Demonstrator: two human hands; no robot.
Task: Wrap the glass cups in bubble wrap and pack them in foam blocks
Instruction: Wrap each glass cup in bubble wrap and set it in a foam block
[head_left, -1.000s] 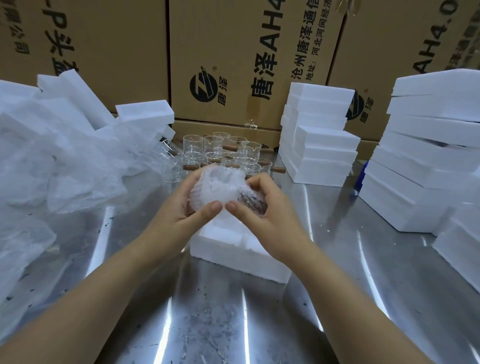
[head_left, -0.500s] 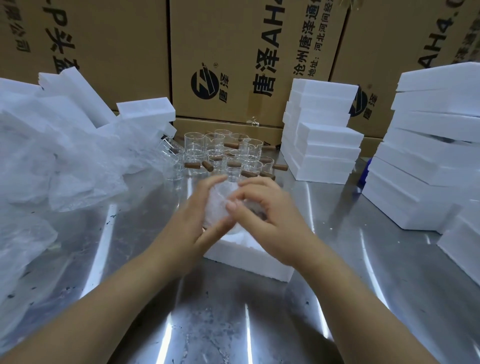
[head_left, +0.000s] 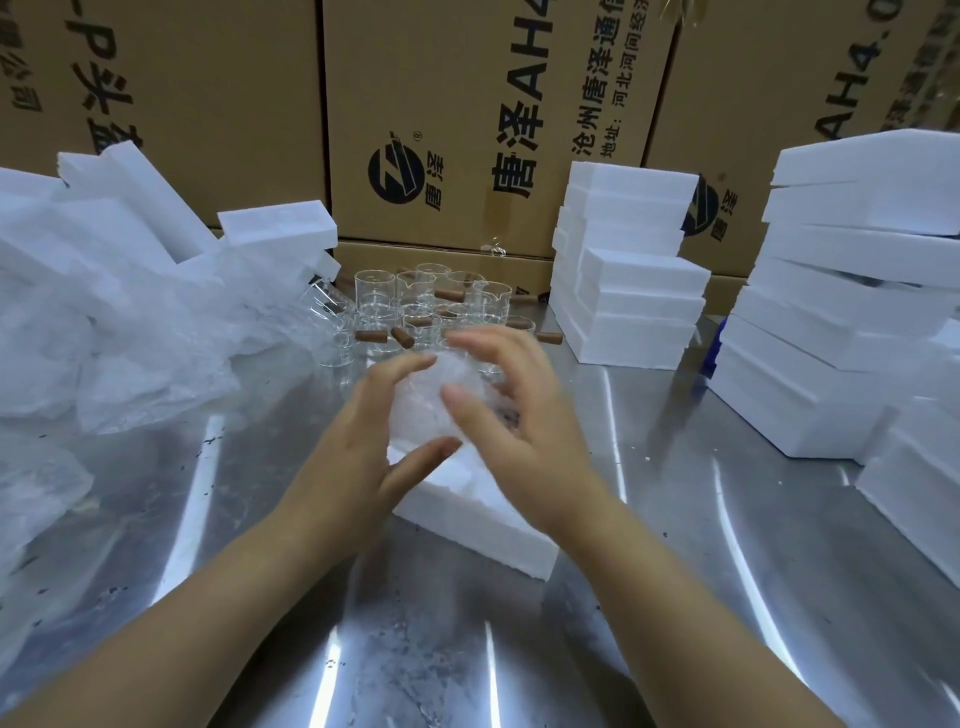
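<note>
Bubble-wrapped glass cup (head_left: 423, 402) sits at frame centre, between both hands, directly above a foam block (head_left: 478, 514) on the steel bench (head_left: 415, 649). Left hand (head_left: 358, 452) cradles it from the left, thumb beneath, fingers (head_left: 400, 366) curled over. Right hand (head_left: 524, 436) arches over its right side, thumb on the wrap; blur hides whether it grips. Likely next move: straight down into the block, both hands equally near.

Printed cardboard boxes (head_left: 467, 130) behind steel table (head_left: 675, 571)

Glossy steel table (head_left: 675, 571), matt foam blocks (head_left: 628, 270)
</note>
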